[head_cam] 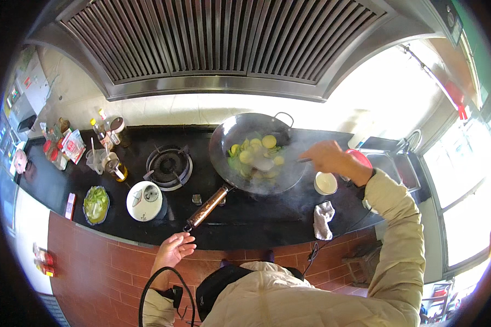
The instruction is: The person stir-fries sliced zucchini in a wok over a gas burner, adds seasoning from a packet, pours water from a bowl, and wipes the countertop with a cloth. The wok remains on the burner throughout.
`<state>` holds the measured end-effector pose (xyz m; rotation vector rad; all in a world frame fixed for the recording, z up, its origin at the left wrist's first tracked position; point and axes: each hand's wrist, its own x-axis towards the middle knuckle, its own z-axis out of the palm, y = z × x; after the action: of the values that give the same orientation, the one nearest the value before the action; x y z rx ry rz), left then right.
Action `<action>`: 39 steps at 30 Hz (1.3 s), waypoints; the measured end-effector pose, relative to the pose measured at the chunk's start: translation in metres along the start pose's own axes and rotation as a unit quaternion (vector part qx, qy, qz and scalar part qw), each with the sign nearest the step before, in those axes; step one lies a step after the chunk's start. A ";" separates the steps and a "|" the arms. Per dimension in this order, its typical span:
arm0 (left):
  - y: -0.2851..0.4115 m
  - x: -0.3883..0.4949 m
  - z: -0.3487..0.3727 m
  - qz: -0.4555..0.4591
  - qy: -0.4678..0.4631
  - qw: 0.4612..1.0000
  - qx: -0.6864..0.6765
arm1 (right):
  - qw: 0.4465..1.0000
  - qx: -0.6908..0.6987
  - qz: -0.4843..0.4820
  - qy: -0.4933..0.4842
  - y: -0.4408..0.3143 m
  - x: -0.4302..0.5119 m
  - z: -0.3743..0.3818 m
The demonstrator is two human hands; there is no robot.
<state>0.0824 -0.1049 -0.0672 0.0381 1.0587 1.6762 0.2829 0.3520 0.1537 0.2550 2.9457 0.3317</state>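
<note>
A large steel wok (229, 131) sits on the right-hand burner with steam rising from it. Round yellow slices (269, 141) and green leaves (239, 168) lie in liquid inside. My right hand (327, 156) is shut on the handle of a metal wok spatula or ladle (264, 164), whose pale head is among the food; steam blurs part of it. The wok's long brown handle (207, 207) points toward my left side. Just below its end is my left hand (174, 248), holding nothing, fingers loosely curled and apart.
A bare gas burner (169, 167) is left of the wok. Left of that stand a patterned plate (144, 200), a bowl of chopped greens (96, 205), an oil jug (116, 168) and several seasoning bottles (102, 134). To the right are a white bowl (325, 183), a cloth (323, 220) and a sink (386, 163). A range hood (217, 86) hangs above.
</note>
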 end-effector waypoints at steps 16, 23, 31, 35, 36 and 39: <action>0.047 0.047 0.076 0.286 0.072 0.795 0.530 | 0.984 -0.007 0.099 -0.151 -0.005 0.029 0.000; 0.040 0.057 0.083 0.281 0.075 0.765 0.574 | 0.978 -0.145 0.107 -0.103 0.003 0.019 -0.041; 0.029 0.067 0.088 0.260 0.102 0.731 0.623 | 0.954 -0.246 0.102 -0.140 0.016 0.036 -0.058; 0.027 0.070 0.085 0.271 0.102 0.728 0.621 | 0.954 -0.245 0.105 -0.138 0.018 0.056 -0.026; 0.028 0.070 0.086 0.272 0.103 0.723 0.627 | 0.959 -0.226 0.108 -0.130 0.020 0.063 -0.017; 0.034 0.068 0.087 0.218 0.082 0.754 0.614 | 0.970 -0.169 0.130 -0.115 0.028 0.082 0.009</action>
<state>0.0737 0.0025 -0.0241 1.0771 2.2573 1.0535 0.2090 0.3956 0.1397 0.5885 2.5733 0.7732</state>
